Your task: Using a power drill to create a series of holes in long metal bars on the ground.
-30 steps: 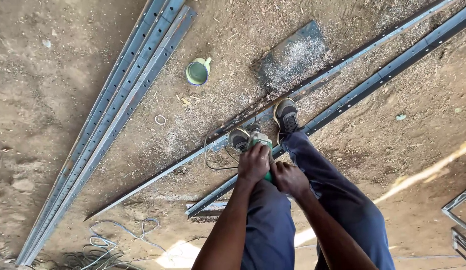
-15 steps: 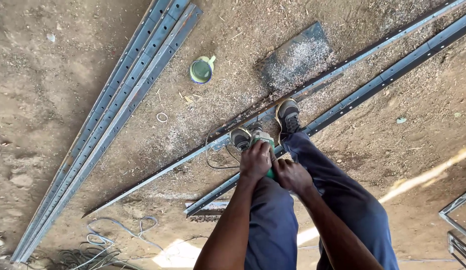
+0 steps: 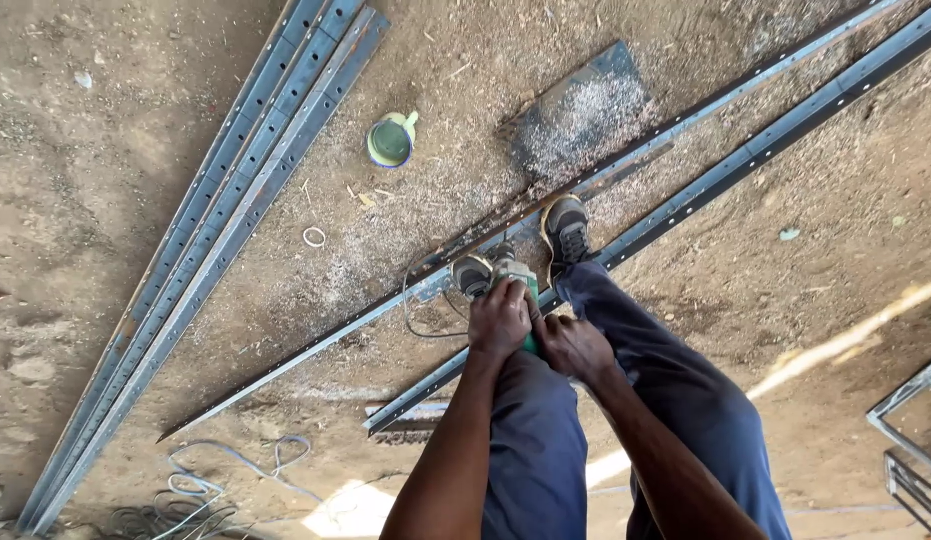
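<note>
Bare dirt ground point(image 3: 106, 200), scattered with metal filings; perforated steel rails point(image 3: 226, 210) stacked at left, a green cup point(image 3: 390, 141) beyond. A green angle grinder point(image 3: 516, 285) is gripped by both hands: left hand point(image 3: 499, 318) wrapped over the body, right hand point(image 3: 574, 345) closed on the rear (disc hidden). It is held low over a long steel rail point(image 3: 686, 205), just beside the shoes point(image 3: 568, 228).

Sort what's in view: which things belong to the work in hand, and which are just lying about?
In use: green power tool, left hand, right hand, perforated steel bar underfoot.
Lying about: green cup, stacked steel bars, loose cable, dark flat plate.
</note>
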